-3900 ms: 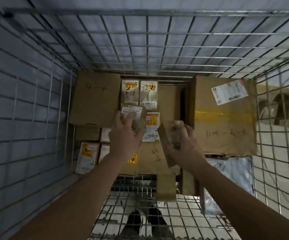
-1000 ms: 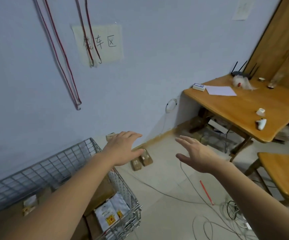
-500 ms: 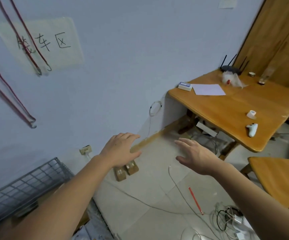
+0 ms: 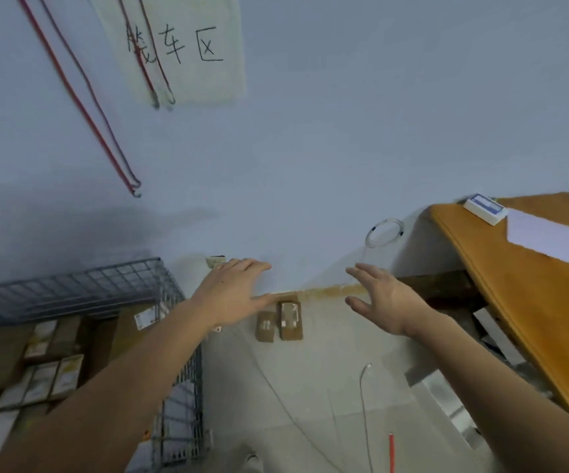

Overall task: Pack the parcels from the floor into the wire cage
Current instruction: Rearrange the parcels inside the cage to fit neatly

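both hands spread and empty, the left hand [image 4: 238, 295] nearer the two small parcels [image 4: 280, 320] lengthwise toward the wall, right of the wire cage [image 4: 71, 291].

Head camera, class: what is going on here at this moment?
A person is packing parcels into a wire cage, which stands by the wall at the left and holds many boxes. Both the left hand and the right hand are empty, fingers spread, reaching toward two small brown parcels that lie side by side on the floor against the wall. Neither hand touches them yet. A wooden table stands to the right.
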### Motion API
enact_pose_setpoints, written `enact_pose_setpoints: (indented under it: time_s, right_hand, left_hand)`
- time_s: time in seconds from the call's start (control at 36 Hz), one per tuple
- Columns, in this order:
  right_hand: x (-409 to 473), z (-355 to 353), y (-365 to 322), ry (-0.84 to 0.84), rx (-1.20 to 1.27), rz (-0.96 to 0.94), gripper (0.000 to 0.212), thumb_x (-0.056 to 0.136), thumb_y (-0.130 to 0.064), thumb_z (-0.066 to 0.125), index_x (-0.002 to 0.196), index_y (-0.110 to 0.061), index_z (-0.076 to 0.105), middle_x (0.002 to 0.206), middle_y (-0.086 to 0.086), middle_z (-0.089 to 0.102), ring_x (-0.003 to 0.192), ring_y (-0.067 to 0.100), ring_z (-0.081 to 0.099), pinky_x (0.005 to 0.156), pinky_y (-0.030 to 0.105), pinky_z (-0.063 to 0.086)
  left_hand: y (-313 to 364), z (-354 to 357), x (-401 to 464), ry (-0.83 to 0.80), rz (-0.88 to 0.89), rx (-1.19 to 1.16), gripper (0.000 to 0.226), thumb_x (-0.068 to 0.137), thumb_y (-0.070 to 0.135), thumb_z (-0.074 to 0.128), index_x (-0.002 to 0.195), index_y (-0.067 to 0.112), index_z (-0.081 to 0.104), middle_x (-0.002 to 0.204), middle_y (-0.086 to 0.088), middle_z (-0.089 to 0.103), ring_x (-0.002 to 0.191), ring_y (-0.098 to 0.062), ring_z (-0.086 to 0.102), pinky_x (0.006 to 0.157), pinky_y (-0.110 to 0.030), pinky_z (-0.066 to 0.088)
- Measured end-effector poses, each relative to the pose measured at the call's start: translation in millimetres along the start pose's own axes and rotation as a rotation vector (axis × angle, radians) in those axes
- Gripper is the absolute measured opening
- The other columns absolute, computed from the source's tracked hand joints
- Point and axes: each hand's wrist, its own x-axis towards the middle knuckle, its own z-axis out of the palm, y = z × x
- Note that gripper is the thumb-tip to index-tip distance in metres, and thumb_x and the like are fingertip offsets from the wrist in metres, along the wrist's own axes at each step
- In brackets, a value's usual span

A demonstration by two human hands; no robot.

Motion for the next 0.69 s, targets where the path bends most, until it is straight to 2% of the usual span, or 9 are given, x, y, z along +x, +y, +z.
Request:
enact_pose_setpoints:
  time_s: [0.17, 0.36, 0.44, 0.61, 0.69]
  right_hand:
    - [75.7, 8.7, 6.5, -0.053, 0.018, -0.091, 0.069, 0.100, -0.050, 0.052, 0.158, -0.022, 0.030, 0.164, 0.005, 0.028, 0.150, 0.024, 0.028, 0.121, 0.035, 0.023]
    - [153.2, 30.4, 29.0, -0.128, 0.004, -0.080, 0.070, 0.099, -0.052, 0.051, 0.158, -0.023, 0.029, 0.165, 0.003, 0.025, 0.150, 0.024, 0.026, 0.122, 0.038, 0.025]
    - [185.1, 43.3, 40.7, -0.154, -0.008, -0.071, 0.070, 0.099, -0.053, 0.051, 0.158, -0.024, 0.028, 0.165, 0.002, 0.025, 0.150, 0.023, 0.026, 0.121, 0.039, 0.027]
    - [242.7, 84.0, 65.0, -0.212, 0.013, -0.042, 0.068, 0.099, -0.051, 0.053, 0.158, -0.025, 0.030, 0.164, 0.000, 0.028, 0.148, 0.021, 0.029, 0.118, 0.036, 0.029]
    - [273.8, 121.9, 82.3, -0.236, 0.022, -0.047, 0.065, 0.099, -0.049, 0.052, 0.156, -0.026, 0.032, 0.162, -0.005, 0.031, 0.146, 0.018, 0.032, 0.115, 0.035, 0.034]
  left_hand:
    - [-26.5, 7.1, 30.1, -0.031, -0.095, 0.023, 0.070, 0.097, 0.067, 0.045, 0.157, 0.035, 0.030, 0.162, 0.007, 0.034, 0.148, -0.019, 0.033, 0.120, -0.040, 0.024]
    - [-67.2, 35.2, 104.4, -0.087, -0.111, 0.001, 0.067, 0.097, 0.064, 0.045, 0.156, 0.035, 0.031, 0.159, 0.008, 0.038, 0.146, -0.017, 0.035, 0.120, -0.040, 0.025]
    - [-80.0, 52.1, 136.5, -0.127, -0.103, 0.008, 0.068, 0.097, 0.062, 0.046, 0.157, 0.033, 0.031, 0.160, 0.007, 0.037, 0.147, -0.018, 0.033, 0.121, -0.040, 0.023]
    - [-103.9, 102.1, 186.7, -0.187, -0.104, 0.026, 0.068, 0.096, 0.061, 0.047, 0.153, 0.027, 0.036, 0.153, 0.003, 0.047, 0.138, -0.018, 0.045, 0.116, -0.040, 0.032]
    - [-118.7, 137.1, 211.1, -0.229, -0.134, 0.023, 0.068, 0.098, 0.061, 0.044, 0.154, 0.022, 0.036, 0.155, -0.001, 0.045, 0.141, -0.021, 0.042, 0.119, -0.039, 0.028]
